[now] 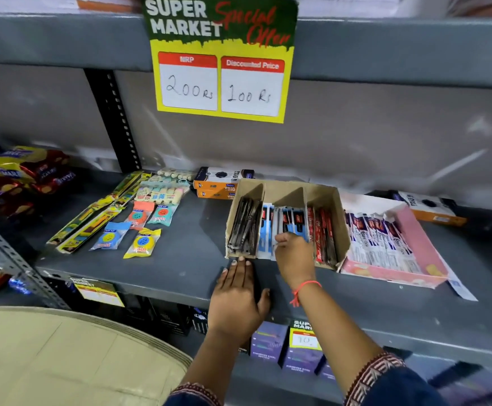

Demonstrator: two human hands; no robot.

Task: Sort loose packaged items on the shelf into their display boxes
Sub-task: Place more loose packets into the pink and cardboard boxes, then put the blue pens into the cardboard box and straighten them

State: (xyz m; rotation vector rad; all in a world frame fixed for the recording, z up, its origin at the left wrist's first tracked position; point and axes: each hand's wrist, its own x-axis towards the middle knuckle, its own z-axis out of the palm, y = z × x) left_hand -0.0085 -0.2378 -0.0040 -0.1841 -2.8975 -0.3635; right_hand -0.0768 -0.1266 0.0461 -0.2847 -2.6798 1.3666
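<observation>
**Hands at the divided box on a grey shelf**

Head view: a brown cardboard box (323, 194) with three compartments stands near the front edge of the grey shelf (180, 259). Its left compartment holds dark packets (243, 227), the middle one blue packets (285, 227), the right one red packets (322, 238).

The right hand (293, 256) reaches into the front of the middle compartment, fingers curled down onto the blue packets; whether it grips one cannot be told. A red thread is tied round that wrist.

The left hand (236, 300) lies flat on the shelf, palm down and fingers straight and together, holding nothing. Its fingertips (241, 259) touch the box's front edge below the left compartment.

Just right of the box, touching it, a pink tray (420, 238) holds a row of white-and-purple packets (379, 238).

Loose items lie well to the left of the box: yellow long packs (92, 218), pastel eraser packs (162, 191) and small round-item packets (142, 243). Behind the box stand orange-and-black cartons (224, 183), with one more (432, 209) behind the tray. Snack bags (22, 174) are piled at the far left.

A yellow price sign (221, 60) hangs from the shelf above, reading 200 Rs and 100 Rs.
</observation>
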